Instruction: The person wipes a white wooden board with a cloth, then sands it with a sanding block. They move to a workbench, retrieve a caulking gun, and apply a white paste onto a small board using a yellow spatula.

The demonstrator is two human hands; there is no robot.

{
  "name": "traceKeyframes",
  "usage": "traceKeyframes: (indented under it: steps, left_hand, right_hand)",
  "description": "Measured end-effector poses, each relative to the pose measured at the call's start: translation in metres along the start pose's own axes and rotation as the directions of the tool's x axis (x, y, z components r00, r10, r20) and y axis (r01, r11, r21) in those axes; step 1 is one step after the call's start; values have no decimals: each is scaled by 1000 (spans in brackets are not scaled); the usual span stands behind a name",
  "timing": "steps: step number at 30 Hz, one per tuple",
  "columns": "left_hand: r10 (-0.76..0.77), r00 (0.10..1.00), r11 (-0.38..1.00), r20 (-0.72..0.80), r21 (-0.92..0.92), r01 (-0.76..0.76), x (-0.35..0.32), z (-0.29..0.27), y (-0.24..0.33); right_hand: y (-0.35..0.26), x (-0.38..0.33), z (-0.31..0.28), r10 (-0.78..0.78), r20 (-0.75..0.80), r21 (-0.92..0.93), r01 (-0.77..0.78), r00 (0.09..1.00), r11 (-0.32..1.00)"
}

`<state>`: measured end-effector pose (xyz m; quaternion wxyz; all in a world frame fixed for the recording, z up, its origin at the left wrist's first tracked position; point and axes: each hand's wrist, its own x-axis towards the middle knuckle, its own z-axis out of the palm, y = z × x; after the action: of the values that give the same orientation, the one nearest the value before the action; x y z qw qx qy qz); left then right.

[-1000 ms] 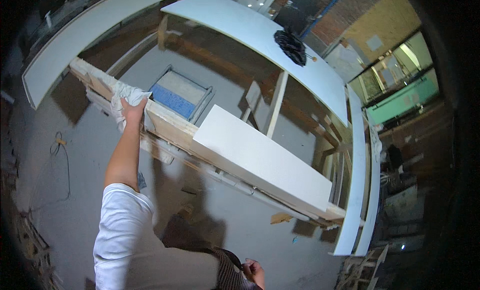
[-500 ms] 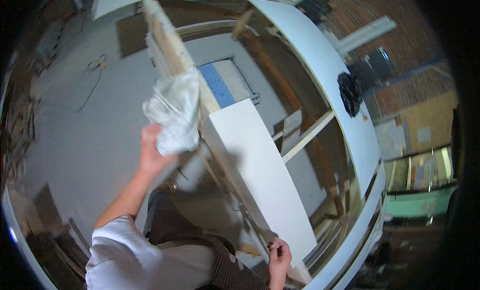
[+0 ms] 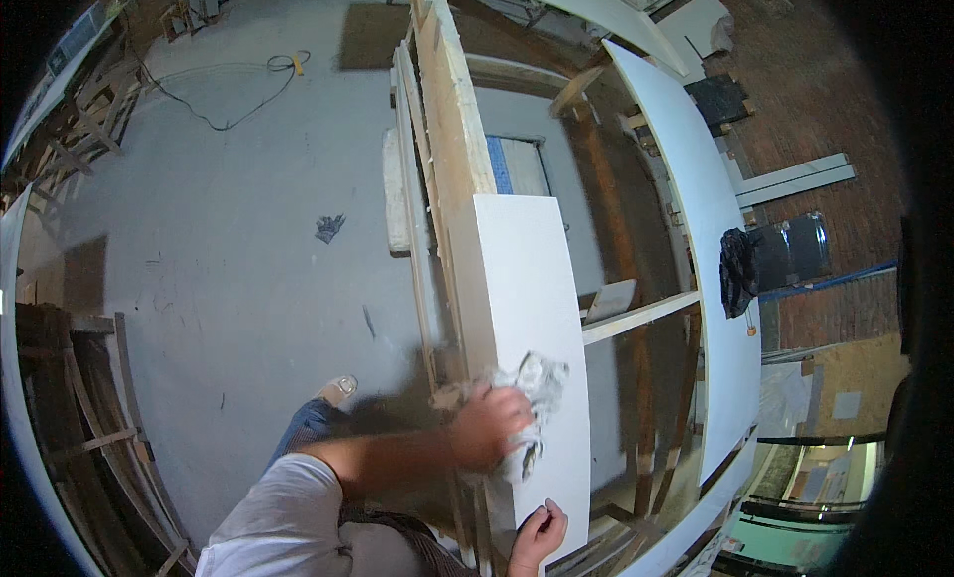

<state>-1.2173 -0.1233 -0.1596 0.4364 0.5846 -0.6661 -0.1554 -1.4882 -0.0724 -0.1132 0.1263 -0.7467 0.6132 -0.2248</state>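
**Two hands on the white panel, rag at its near end**

Both of my hands are on the white panel (image 3: 522, 309), which lies along the wooden frame (image 3: 447, 130). My left hand (image 3: 487, 428) is closed around a crumpled grey-white rag (image 3: 532, 398) and presses it flat against the panel's near end, close to its left edge. My right hand (image 3: 537, 532) sits at the panel's near corner, fingers curled over the edge, just below the rag.

Half a second ago I held the rag up in the air beside the frame, well off the panel; now it is down on the surface, and my arm reaches across instead of upward.

Beyond the panel's right edge a thin wooden slat (image 3: 636, 319) crosses to a long curved white board (image 3: 696, 199), where a dark cloth (image 3: 737, 269) hangs. On the grey floor (image 3: 219, 259) lie a yellow cable (image 3: 238, 80) and a small dark scrap (image 3: 329, 225). My shoe (image 3: 336, 386) stands beside the frame.
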Motion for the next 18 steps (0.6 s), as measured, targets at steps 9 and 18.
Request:
traceKeyframes:
  steps: [9,18]
  left_hand:
    - [76,956,984,-283,174,-27,103,-91,-160]
    - [-379,505,763,-776,46,645,153,-221,-246]
  right_hand:
    - [6,-4,-2,-18,-16,-22,18,1000,1000]
    - [11,1,2,-11,-32,-36,10,999,999]
